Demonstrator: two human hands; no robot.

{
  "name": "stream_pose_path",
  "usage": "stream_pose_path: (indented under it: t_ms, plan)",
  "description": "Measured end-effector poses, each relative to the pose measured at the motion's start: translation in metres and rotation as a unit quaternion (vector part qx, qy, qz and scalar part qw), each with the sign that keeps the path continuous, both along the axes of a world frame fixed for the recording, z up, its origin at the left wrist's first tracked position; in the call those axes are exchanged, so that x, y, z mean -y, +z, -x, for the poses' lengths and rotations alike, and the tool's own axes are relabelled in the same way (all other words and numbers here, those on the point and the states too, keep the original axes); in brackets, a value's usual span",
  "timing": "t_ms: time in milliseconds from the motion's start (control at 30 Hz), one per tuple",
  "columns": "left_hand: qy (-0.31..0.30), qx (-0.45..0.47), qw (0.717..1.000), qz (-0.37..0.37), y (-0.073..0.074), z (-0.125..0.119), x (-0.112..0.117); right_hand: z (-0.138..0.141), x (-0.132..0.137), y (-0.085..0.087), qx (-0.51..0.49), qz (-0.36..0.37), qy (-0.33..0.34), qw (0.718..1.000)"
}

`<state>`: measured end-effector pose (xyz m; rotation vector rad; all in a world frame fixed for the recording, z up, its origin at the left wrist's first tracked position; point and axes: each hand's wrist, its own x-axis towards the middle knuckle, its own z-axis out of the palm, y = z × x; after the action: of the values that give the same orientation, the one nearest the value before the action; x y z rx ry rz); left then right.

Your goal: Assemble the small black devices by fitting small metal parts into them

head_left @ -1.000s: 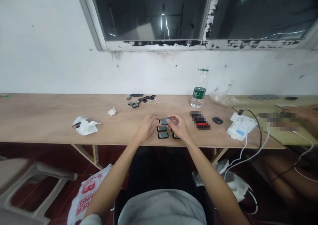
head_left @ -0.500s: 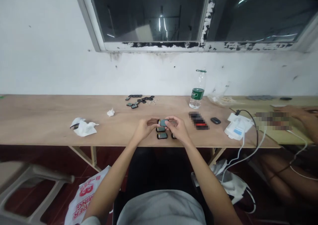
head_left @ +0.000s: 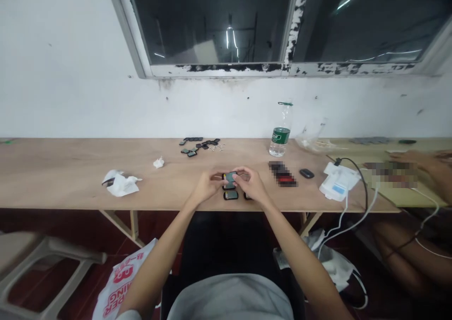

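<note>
Between my hands, just above the table's front edge, is a small black-rimmed case with a grey battery-like block in it (head_left: 230, 176). My left hand (head_left: 209, 186) pinches its left side. On its right side, the thumb and fingers of my right hand (head_left: 249, 182) are closed. Right below the held case lies a similar case (head_left: 229, 186), partly covered, and nearer me another one (head_left: 230, 195) lies flat. One more dark case (head_left: 246, 196) is mostly hidden under my right hand.
Several dark cases (head_left: 191, 153) and small white bits (head_left: 216, 147) lie at the back. A water bottle (head_left: 280, 136), a black oval object (head_left: 307, 173), a white box with cables (head_left: 334, 188) and crumpled tissue (head_left: 122, 184) are around. At right, a co-worker's hand (head_left: 406, 159) rests on the table.
The held case has tilted, its right end now turned slightly, while both hands keep their grip. The whole view has shifted slightly downward with my head.
</note>
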<state>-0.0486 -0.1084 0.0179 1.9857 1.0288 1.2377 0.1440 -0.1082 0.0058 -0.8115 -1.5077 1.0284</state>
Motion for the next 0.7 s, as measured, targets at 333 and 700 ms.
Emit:
stream_pose_path:
  t_ms: [333,700]
  plan:
    - [-0.02,-0.195,0.98,-0.024,-0.012,-0.001,-0.047,-0.044,-0.027,-0.017,0.035,0.067,0.011,0.997]
    - [0.014,-0.227,0.974,-0.01,-0.03,0.004,-0.083,-0.084,-0.052,-0.033,0.155,-0.036,-0.108,0.981]
